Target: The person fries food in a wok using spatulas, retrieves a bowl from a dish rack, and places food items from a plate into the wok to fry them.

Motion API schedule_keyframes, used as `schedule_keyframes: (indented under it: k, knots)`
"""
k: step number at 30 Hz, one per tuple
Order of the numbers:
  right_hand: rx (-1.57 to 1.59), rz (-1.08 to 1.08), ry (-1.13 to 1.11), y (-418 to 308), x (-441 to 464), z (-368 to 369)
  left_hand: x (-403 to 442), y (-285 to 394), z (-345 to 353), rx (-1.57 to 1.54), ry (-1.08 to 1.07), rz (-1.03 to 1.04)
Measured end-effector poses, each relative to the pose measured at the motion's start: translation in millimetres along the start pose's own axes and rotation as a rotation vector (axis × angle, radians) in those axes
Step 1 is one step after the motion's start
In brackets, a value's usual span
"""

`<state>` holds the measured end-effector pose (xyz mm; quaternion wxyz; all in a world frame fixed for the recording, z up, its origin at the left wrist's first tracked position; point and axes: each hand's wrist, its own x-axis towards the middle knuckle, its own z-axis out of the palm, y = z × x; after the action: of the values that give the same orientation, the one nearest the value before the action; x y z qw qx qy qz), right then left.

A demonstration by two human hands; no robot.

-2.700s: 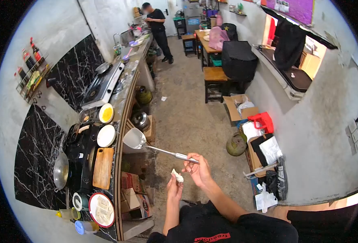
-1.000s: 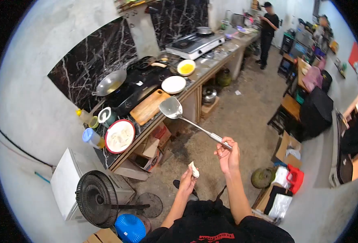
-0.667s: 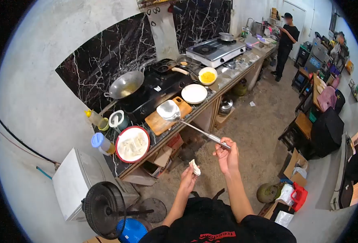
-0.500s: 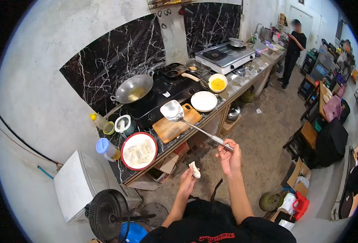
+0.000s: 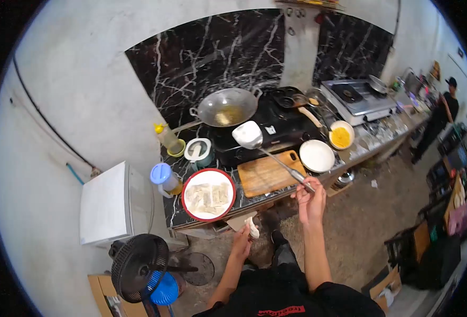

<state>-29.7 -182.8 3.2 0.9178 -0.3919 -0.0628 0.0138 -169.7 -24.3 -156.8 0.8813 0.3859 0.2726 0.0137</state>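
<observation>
My right hand (image 5: 310,199) is closed around the handle of a metal wok spatula (image 5: 250,135). Its broad blade hangs in front of the wok (image 5: 205,112), which sits on the black stove and has oil and a pale piece inside. In my left hand (image 5: 241,242) I pinch a white folded dough piece (image 5: 253,227), low by the counter's front edge. A red-rimmed plate (image 5: 233,195) of flat, pale dough pieces stands on the counter, ahead of that hand. Between plate and stove lies a wooden cutting board (image 5: 257,179), under the spatula handle.
Right of the board are a white plate (image 5: 317,156) and a bowl of yellow food (image 5: 341,137). A blue-lidded jug (image 5: 163,177) and an oil bottle (image 5: 166,138) stand left. A fan (image 5: 139,267) is on the floor. Another person (image 5: 445,116) stands far right.
My view has turned left and nearer the counter, so the wok and plates sit further right. The spatula blade now overlaps the stove beside the wok. Both hands keep their holds.
</observation>
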Motion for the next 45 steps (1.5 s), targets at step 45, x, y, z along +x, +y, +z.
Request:
schedule_keyframes:
  k: [45]
  knots:
    - [0.015, 0.04, 0.134, 6, -30, 25, 6, 64, -45, -0.183, 0.301, 0.382]
